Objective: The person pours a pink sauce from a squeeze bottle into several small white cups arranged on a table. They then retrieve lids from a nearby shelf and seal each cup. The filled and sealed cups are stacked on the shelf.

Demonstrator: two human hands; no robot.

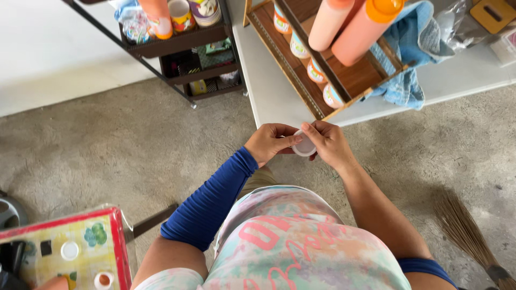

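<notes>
Both my hands meet in front of my body, over the concrete floor near the edge of a white table (269,91). Between them is a small round white lid or cap (305,146). My left hand (270,142), its arm in a blue sleeve, pinches the cap's left side with thumb and fingers. The cap's right side is gripped by my right hand (329,144), whose thumb lies over the rim. What is under the cap is hidden by my fingers.
A wooden rack (344,80) on the table holds small jars and two tall peach bottles with orange caps (365,27), beside a blue cloth (414,59). A black wire shelf (183,43) stands at the left. A red-edged table (80,247) and a broom (467,231) are near me.
</notes>
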